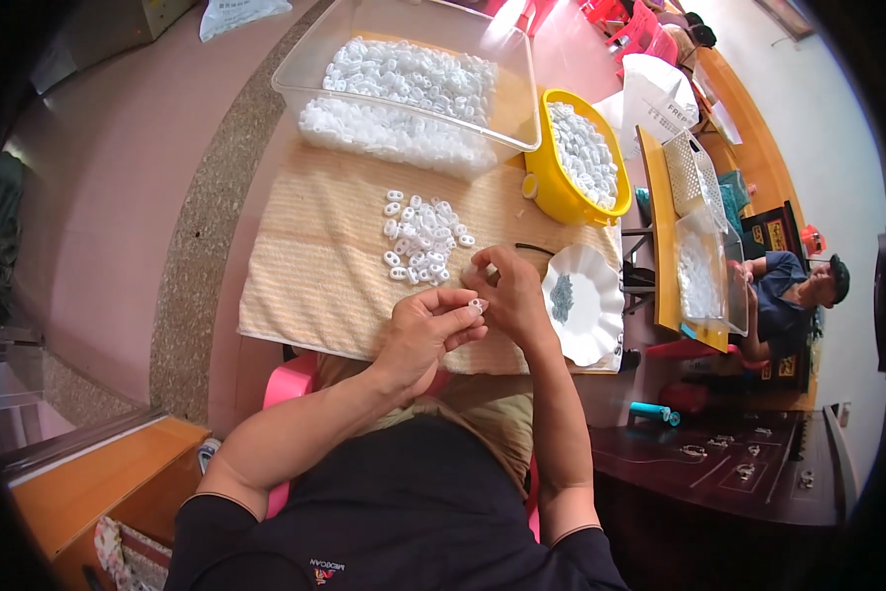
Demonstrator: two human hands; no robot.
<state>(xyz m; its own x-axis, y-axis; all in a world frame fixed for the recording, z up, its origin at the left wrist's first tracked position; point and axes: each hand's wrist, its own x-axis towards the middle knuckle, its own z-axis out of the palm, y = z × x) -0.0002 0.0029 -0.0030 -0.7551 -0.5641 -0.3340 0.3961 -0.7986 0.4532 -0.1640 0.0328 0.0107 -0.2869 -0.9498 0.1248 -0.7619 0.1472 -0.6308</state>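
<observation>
A small white oval plastic piece [477,304] with holes is pinched between the thumb and fingers of my left hand [425,330]. Right beside it, my right hand [509,295] is closed with bent fingers; what its fingertips hold, if anything, is too small to make out. Just beyond both hands, a loose pile of similar white two-holed pieces [426,234] lies on the striped tan cloth [315,256]. To the right of my right hand stands a white scalloped plate [593,325] with a heap of tiny grey parts [561,298] on it.
A large clear bin [522,108] full of white pieces stands at the back, beside a yellow tub [545,177] of more pieces. A thin black strip [534,248] lies near the plate. Further right, a person [788,295] sits at another table [666,286] with a clear bin.
</observation>
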